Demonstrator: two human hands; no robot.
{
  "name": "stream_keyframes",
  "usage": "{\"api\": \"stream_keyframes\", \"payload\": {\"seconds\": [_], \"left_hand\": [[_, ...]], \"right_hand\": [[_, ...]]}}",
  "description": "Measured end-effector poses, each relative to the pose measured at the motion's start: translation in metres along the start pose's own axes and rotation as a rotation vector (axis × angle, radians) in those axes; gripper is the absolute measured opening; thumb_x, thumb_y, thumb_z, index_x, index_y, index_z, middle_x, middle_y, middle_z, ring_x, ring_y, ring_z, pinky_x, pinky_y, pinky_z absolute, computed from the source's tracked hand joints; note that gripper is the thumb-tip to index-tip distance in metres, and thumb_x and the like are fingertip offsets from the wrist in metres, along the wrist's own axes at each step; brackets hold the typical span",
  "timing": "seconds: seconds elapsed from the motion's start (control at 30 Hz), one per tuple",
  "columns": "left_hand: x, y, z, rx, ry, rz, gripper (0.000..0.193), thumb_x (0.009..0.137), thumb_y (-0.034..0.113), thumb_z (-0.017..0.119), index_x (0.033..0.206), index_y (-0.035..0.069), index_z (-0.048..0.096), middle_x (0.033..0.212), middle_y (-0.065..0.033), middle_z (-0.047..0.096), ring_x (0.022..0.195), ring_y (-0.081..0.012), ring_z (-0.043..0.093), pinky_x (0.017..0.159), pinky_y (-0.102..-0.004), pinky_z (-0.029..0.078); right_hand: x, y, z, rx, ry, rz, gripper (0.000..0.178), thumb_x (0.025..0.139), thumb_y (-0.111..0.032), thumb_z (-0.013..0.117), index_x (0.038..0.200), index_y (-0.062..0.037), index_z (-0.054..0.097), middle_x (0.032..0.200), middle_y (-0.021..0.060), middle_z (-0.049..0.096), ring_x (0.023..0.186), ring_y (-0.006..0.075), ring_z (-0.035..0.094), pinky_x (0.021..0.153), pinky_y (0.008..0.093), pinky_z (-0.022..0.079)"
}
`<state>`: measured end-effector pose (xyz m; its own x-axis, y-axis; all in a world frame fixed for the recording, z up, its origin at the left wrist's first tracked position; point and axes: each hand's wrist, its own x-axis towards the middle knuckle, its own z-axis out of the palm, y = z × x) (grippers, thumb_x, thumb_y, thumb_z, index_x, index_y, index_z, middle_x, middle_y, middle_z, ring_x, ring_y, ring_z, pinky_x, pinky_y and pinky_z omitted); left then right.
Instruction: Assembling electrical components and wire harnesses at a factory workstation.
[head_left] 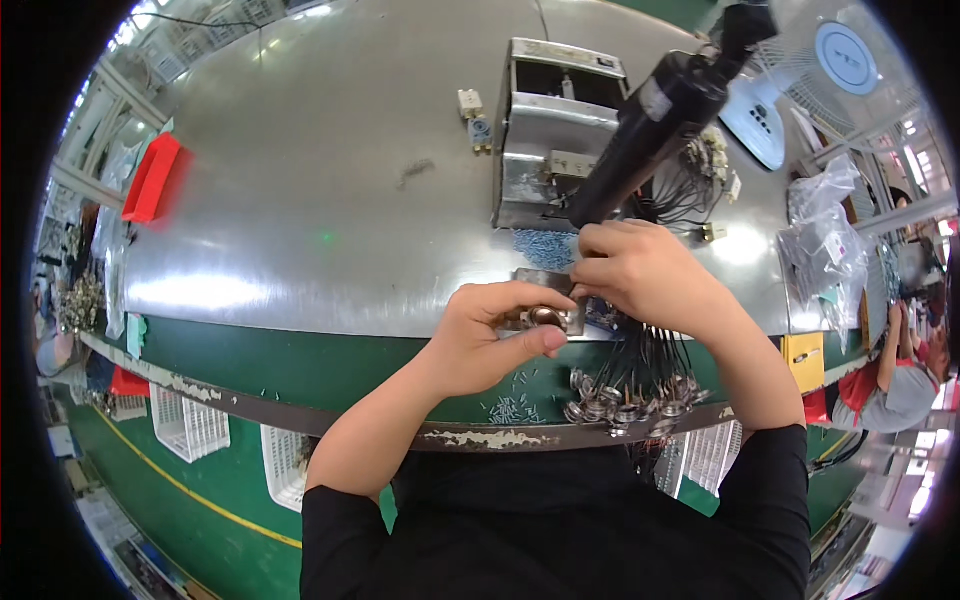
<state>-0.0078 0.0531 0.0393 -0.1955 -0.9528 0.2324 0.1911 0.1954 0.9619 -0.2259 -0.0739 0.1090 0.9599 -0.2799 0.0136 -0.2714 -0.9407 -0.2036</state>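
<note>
My left hand [485, 335] is closed round a small round metal part [546, 317], pinched between thumb and fingers over a small metal block [540, 279]. To its right, my right hand [645, 272] has its fingers curled together close to the left fingertips; whatever they hold is hidden. Directly above the right hand hangs a black cylindrical power screwdriver [650, 125], its lower end by the knuckles. A pile of small blue pieces [543, 248] lies behind the block. Several round metal parts on black wires [625, 408] lie bunched below my right wrist.
A metal box-shaped machine [560, 130] stands behind the hands, with white connectors [475, 120] beside it. Small silver pins [512, 410] lie near the bench's front edge. A red bin [152, 180] is at far left, a fan [845, 58] at far right. Another person [890, 380] sits at right.
</note>
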Motion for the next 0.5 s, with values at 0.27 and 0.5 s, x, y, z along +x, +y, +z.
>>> {"api": "stream_keyframes", "payload": {"seconds": [0.27,0.5], "left_hand": [[0.008,0.000,-0.012,-0.547,-0.139,-0.233,0.023,0.104,0.017,0.068,0.110,-0.006,0.066,0.096,-0.0202,0.075,0.084,-0.0255,0.074,0.076,-0.0340,0.060],[0.013,-0.009,-0.028,-0.525,-0.009,-0.280,0.052,0.105,0.049,0.060,0.096,-0.002,0.063,0.080,-0.0135,0.067,0.067,-0.0155,0.061,0.056,-0.0240,0.042]], "right_hand": [[0.003,0.008,0.013,0.382,0.212,-0.069,0.016,0.084,-0.010,0.080,0.097,-0.0027,0.076,0.094,0.0107,0.072,0.092,0.0297,0.068,0.076,0.0419,0.054],[0.005,0.014,0.019,0.744,0.243,-0.011,0.014,0.087,-0.005,0.078,0.100,-0.0023,0.080,0.071,0.0110,0.070,0.062,0.0278,0.068,0.057,0.0370,0.050]]}}
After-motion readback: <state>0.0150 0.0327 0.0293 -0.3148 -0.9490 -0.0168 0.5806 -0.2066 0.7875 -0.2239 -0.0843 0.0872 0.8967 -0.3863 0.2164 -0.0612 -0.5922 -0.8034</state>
